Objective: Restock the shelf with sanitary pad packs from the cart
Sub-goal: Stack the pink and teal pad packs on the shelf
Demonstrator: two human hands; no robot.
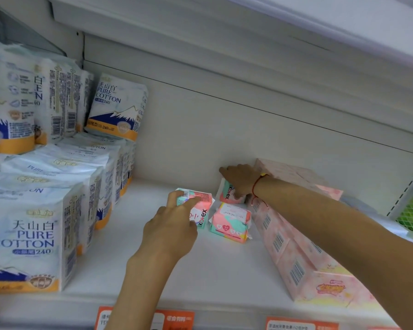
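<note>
Three small pink-and-teal Kotex pad packs stand on the white shelf. My left hand reaches in from below and its straight fingers rest on the top of the left pack. The middle pack stands free beside it. At the back, my right hand grips the top of the rear pack, close to the shelf's back wall. A red string circles my right wrist.
White Pure Cotton packs fill the shelf's left side in rows and stacks. Long pale pink packs lie along the right, under my right forearm. Orange price tags line the front edge. Another shelf hangs overhead.
</note>
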